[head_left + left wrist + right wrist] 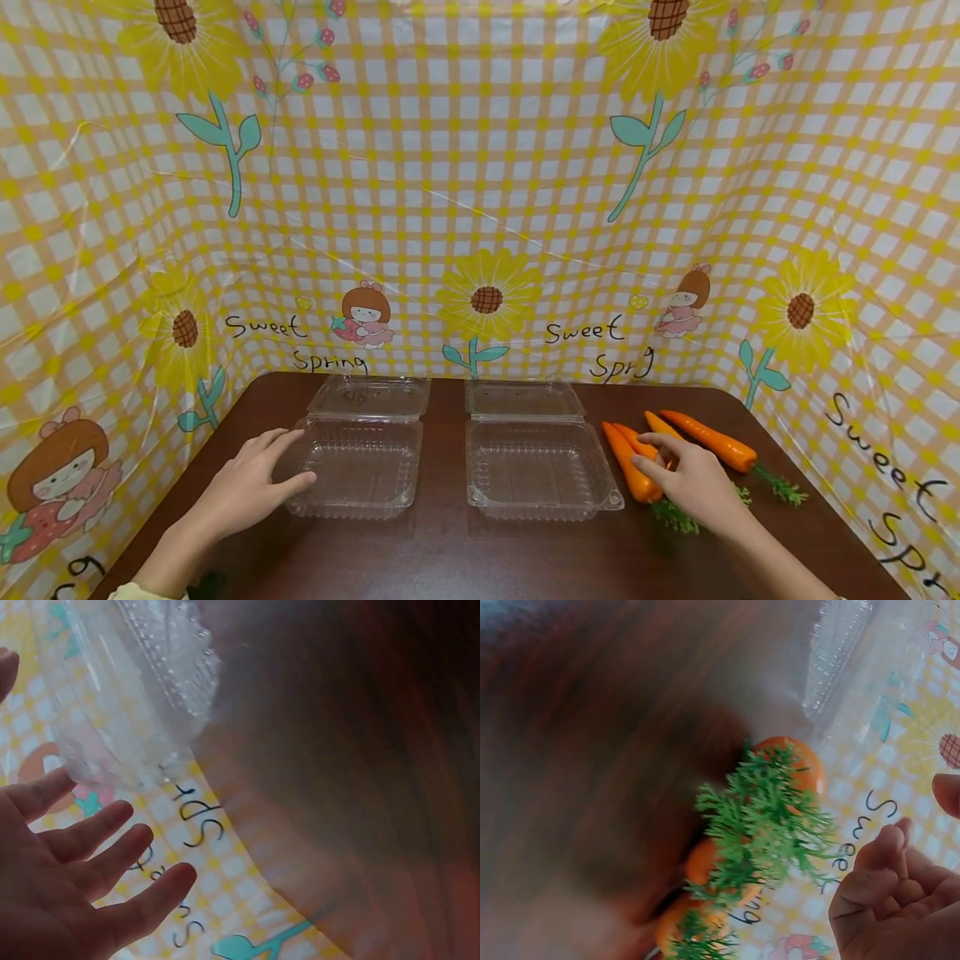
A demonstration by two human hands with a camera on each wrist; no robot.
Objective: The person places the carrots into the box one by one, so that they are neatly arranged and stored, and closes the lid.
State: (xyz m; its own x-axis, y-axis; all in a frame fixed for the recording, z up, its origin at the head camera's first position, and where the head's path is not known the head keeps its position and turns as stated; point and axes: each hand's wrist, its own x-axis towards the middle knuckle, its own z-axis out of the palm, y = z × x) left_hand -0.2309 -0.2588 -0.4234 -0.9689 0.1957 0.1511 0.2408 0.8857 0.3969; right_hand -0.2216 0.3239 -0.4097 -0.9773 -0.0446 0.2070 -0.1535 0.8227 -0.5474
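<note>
My left hand (251, 483) is at the left side of a clear plastic clamshell box (358, 471), thumb and fingers spread apart. In the left wrist view its fingertips lie close to the box; I cannot tell whether they touch. Over several orange carrots (628, 465) with green leafy tops hovers my right hand (697, 482), fingers loosely bent. The right wrist view shows nothing between its thumb and fingers, with leafy tops (769, 802) beside them. Part of the carrots is hidden under the hand.
A second clear clamshell box (542, 471) stands between the first box and the carrots. Both lids (525, 400) are folded back towards the far edge. Beneath everything is a dark brown table (442, 554), and a checked sunflower cloth (480, 192) encloses its back and sides.
</note>
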